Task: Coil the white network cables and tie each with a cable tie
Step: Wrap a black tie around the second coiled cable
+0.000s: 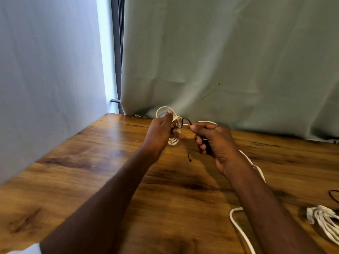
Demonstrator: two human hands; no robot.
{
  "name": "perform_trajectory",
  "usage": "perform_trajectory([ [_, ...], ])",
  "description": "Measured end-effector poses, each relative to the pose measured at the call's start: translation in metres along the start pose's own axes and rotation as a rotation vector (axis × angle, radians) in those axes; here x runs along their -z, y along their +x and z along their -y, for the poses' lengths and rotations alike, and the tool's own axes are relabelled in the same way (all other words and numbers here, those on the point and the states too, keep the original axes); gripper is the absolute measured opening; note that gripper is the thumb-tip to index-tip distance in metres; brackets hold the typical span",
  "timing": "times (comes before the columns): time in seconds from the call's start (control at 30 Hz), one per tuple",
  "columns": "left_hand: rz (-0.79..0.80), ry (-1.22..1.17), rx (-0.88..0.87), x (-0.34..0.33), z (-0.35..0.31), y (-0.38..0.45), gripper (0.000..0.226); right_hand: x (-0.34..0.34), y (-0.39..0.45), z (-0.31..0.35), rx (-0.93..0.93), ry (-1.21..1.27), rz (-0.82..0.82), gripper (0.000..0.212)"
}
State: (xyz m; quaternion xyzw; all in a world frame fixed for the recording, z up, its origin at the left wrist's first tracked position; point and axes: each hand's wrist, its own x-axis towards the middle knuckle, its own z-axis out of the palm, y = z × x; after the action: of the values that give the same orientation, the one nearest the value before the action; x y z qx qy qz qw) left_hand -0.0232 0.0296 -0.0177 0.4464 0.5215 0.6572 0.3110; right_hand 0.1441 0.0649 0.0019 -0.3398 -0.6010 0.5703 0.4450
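**White cable bundle held up for tying**

White coiled network cable (175, 123) sits pinched in my left hand (161, 132), raised off the wooden counter (91, 162) so the thin dark cable tie (186, 121) can loop around it. My right hand (214, 142) grips the tie's tail, close beside the left. Another white tied bundle (322, 220) lies right of my right forearm.

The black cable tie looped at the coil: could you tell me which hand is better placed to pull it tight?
Probably the right hand: its fingers already pinch the black cable tie, while the left hand grips the coiled white cable.
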Motion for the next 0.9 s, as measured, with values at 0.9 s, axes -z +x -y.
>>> perform_trajectory([
  [0.9, -0.004, 0.156, -0.11, -0.019, -0.005, -0.002, 0.053, -0.022, -0.006, -0.021, -0.357, 0.851, 0.315, 0.039],
])
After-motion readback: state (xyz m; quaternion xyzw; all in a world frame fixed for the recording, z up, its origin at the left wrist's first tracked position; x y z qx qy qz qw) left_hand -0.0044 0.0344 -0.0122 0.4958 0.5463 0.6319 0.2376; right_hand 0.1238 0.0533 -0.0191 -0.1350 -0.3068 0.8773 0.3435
